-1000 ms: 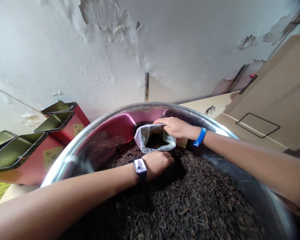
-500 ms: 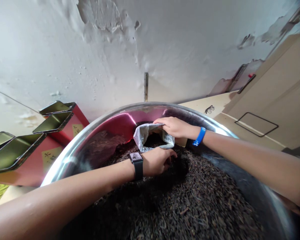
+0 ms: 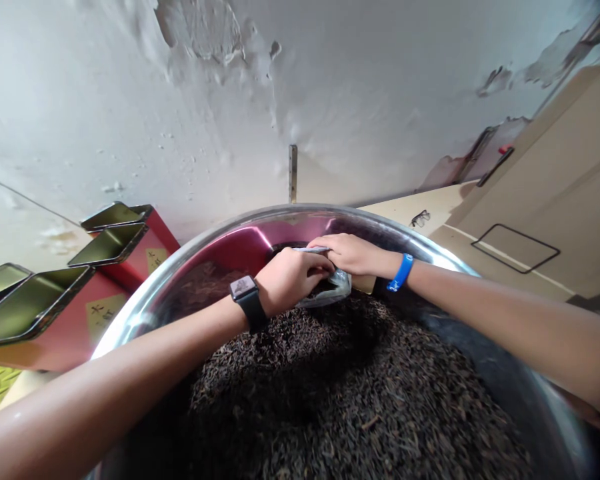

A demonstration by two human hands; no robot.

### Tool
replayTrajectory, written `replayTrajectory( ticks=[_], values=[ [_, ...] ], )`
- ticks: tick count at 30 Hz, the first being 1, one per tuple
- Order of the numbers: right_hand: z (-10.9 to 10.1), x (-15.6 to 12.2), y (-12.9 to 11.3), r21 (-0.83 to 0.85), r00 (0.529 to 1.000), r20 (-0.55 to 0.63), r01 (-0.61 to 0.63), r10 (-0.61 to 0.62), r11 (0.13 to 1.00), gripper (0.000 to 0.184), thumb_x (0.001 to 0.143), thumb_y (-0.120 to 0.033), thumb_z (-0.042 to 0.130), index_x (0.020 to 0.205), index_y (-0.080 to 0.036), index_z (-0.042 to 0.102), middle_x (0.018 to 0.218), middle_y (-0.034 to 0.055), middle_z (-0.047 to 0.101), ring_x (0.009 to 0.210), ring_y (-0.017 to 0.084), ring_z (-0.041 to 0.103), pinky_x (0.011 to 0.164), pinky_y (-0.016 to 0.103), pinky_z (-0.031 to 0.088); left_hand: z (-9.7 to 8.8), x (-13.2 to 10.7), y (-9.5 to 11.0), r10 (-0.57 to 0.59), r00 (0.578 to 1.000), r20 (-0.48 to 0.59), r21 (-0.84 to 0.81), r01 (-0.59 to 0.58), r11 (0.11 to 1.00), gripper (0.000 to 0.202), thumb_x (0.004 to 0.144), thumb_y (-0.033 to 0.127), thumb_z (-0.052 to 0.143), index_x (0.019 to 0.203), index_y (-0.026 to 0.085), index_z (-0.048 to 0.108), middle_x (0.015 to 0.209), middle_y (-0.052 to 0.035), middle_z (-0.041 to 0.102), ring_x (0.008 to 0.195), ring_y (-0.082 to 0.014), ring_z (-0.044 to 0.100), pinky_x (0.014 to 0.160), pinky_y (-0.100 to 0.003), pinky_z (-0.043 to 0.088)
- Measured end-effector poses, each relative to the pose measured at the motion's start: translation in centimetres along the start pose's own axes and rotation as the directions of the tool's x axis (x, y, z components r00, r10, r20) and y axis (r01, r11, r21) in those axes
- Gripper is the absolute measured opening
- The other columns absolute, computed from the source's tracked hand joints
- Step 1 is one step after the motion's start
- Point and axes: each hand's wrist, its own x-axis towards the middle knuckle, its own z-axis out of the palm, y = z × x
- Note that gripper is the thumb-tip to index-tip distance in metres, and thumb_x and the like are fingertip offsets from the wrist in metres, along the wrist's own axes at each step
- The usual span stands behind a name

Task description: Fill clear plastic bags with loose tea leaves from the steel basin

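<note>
My right hand (image 3: pixel 353 255) and left hand (image 3: pixel 293 280) are curled closed, gripping the rim of a clear plastic bag (image 3: pixel 337 288) that sits in the dark loose tea (image 3: pixel 340 393) near the far wall of the steel basin (image 3: pixel 300 210), and a firm, even hold should keep its mouth from folding in.

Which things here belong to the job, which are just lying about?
In use: left hand, right hand, plastic bag, dark loose tea, steel basin.
Lying about: open tins on red boxes, glasses.
</note>
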Motion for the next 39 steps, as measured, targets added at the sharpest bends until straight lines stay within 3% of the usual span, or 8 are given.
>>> replayTrajectory(
  ticks=[3, 10, 19, 24, 33, 39],
  values=[
    [-0.02, 0.07, 0.08, 0.007, 1.000, 0.008, -0.001, 0.001, 1.000, 0.027, 0.081, -0.018, 0.038, 0.096, -0.022, 0.061, 0.097, 0.0035, 0.066, 0.091, 0.018, 0.058, 0.079, 0.030, 0.041, -0.09, -0.01, -0.46, -0.069, 0.998, -0.014, -0.028, 0.069, 0.997, 0.022, 0.080, 0.017, 0.053, 0.095, 0.021, 0.069, 0.089, -0.0007, 0.070, 0.078, -0.0127, 0.064, 0.077, -0.025, 0.049],
    [0.22, 0.06, 0.29, -0.015, 1.000, -0.002, 0.019, -0.019, 1.000, 0.033, 0.080, -0.014, 0.036, 0.102, -0.022, 0.059, 0.106, 0.0051, 0.063, 0.097, 0.019, 0.056, 0.081, 0.031, 0.041, 0.18, 0.10, -0.92, -0.084, 0.996, -0.036, -0.055, 0.082, 0.995, 0.029, 0.078, 0.016, 0.051, 0.100, 0.024, 0.068, 0.098, 0.0006, 0.069, 0.089, -0.0142, 0.063, 0.086, -0.026, 0.046],
    [0.10, 0.09, 0.27, -0.011, 1.000, 0.012, 0.009, -0.008, 1.000, 0.029, 0.081, -0.015, 0.037, 0.098, -0.022, 0.059, 0.101, 0.0044, 0.064, 0.094, 0.018, 0.056, 0.079, 0.030, 0.041, 0.26, 0.25, -1.09, -0.176, 0.984, -0.002, -0.224, 0.171, 0.960, 0.025, 0.075, 0.015, 0.053, 0.092, 0.023, 0.070, 0.086, 0.0020, 0.070, 0.080, -0.0116, 0.064, 0.077, -0.022, 0.049],
    [0.12, 0.09, 0.15, -0.001, 1.000, 0.005, 0.008, -0.008, 1.000, 0.028, 0.083, -0.017, 0.036, 0.098, -0.022, 0.060, 0.102, 0.0044, 0.064, 0.093, 0.018, 0.057, 0.079, 0.030, 0.042, 0.10, 0.21, -0.93, -0.221, 0.975, -0.003, -0.178, 0.217, 0.960, 0.021, 0.072, 0.014, 0.054, 0.081, 0.022, 0.072, 0.077, 0.0023, 0.070, 0.072, -0.0114, 0.063, 0.073, -0.022, 0.049],
    [0.12, 0.08, 0.21, -0.035, 1.000, 0.000, 0.011, -0.011, 0.999, 0.031, 0.079, -0.012, 0.036, 0.097, -0.022, 0.060, 0.098, 0.0048, 0.065, 0.095, 0.019, 0.057, 0.081, 0.031, 0.042, 0.31, 0.07, -0.74, -0.104, 0.993, -0.050, -0.014, 0.103, 0.995, 0.024, 0.075, 0.012, 0.050, 0.086, 0.020, 0.070, 0.085, 0.0000, 0.070, 0.077, -0.0126, 0.063, 0.076, -0.024, 0.047],
    [0.09, 0.11, 0.22, -0.046, 1.000, 0.006, 0.025, -0.024, 0.999, 0.033, 0.081, -0.014, 0.036, 0.101, -0.022, 0.060, 0.101, 0.0051, 0.065, 0.098, 0.020, 0.056, 0.083, 0.033, 0.042, 0.29, 0.03, -1.00, -0.095, 0.995, -0.040, -0.004, 0.094, 0.996, 0.021, 0.078, 0.017, 0.053, 0.091, 0.021, 0.069, 0.090, 0.0000, 0.069, 0.083, -0.0132, 0.063, 0.081, -0.025, 0.046]
  ],
)
